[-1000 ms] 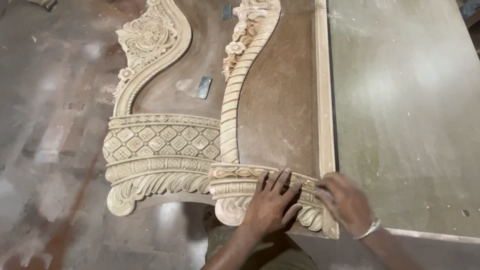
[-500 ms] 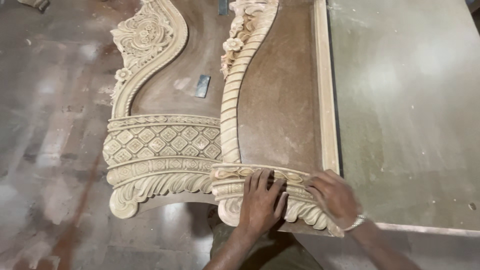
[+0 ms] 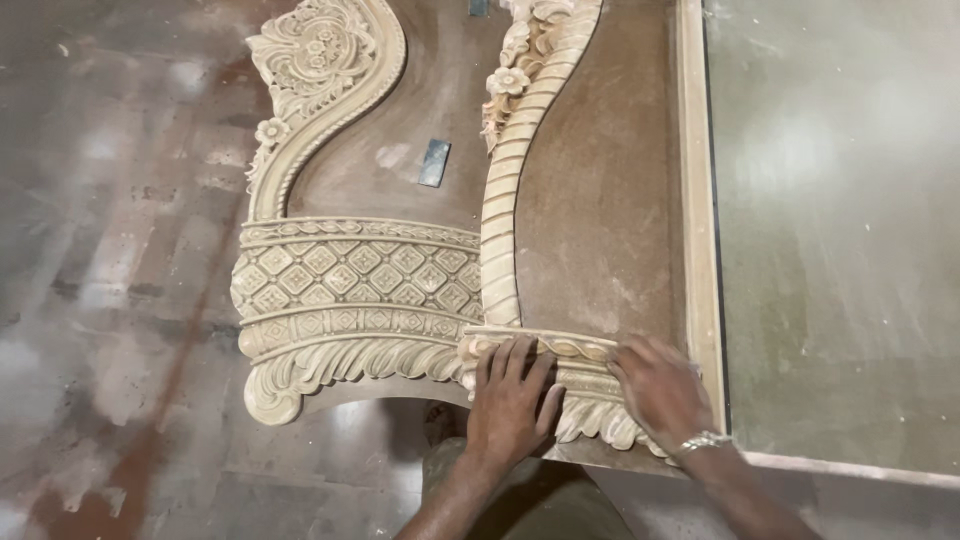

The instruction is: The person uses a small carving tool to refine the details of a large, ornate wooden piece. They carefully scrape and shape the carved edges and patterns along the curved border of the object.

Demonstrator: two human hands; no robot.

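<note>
**Both hands flat on the carved bottom moulding**

So the person was leaning over a big carved wooden panel (image 3: 590, 230) lying flat on the floor (image 3: 110, 250), and both hands were down at the near end of it. The left hand (image 3: 512, 400) was pressed palm-down, fingers spread and pointing away from the body, right on the carved moulding strip (image 3: 585, 385) that ran crosswise along the bottom edge. The right hand (image 3: 662, 390) sat just beside it, also flat with fingers loosely open, covering the right-hand part of the same strip. Neither hand had a closed grip on anything; they were just resting or pressing on the wood. A metal bracelet (image 3: 705, 440) showed on the right wrist.

The key bit of layout: the strip's long axis ran left to right, straight across under both palms, so it lay directly below the hands rather than off to either side. The two hands were about equally near it, left on the middle, right toward the end by the plain side rail (image 3: 697, 200).

The ribbed curving column (image 3: 515, 190) rose away from the strip's left end. Further left sat the lattice-pattern section (image 3: 355, 275), apart from the hands.

As for containers, I couldn't spot any. A small dark flat piece (image 3: 434, 163) lay on the bare board, well away from both hands.
</note>
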